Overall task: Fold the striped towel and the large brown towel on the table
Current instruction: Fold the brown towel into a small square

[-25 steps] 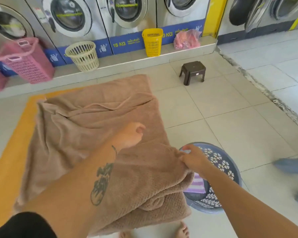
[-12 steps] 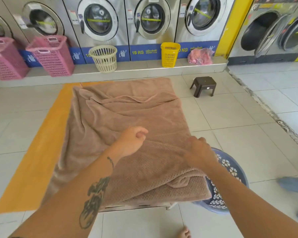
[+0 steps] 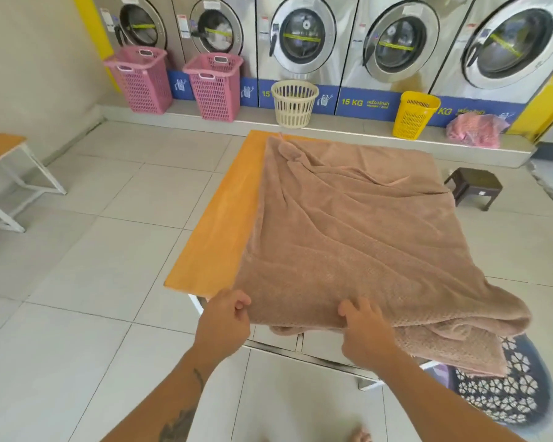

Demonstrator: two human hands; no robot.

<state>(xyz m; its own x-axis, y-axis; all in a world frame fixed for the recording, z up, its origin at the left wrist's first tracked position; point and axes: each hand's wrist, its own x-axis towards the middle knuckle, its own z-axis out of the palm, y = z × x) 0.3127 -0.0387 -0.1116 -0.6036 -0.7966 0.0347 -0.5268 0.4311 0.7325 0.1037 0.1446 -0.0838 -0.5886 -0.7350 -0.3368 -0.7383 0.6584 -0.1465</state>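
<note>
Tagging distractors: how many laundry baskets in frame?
5. Along the washers: pink basket, second pink basket, cream basket, yellow basket. Blue basket lower right, partly hidden by the brown towel.

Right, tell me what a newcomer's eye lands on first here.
The large brown towel dominates, spread rumpled over the orange table, its near right corner spilling off above a dark basket on the floor. The left hand and right hand grip its near edge. Behind, a row of washing machines lines the wall, a yellow basket before them.
</note>
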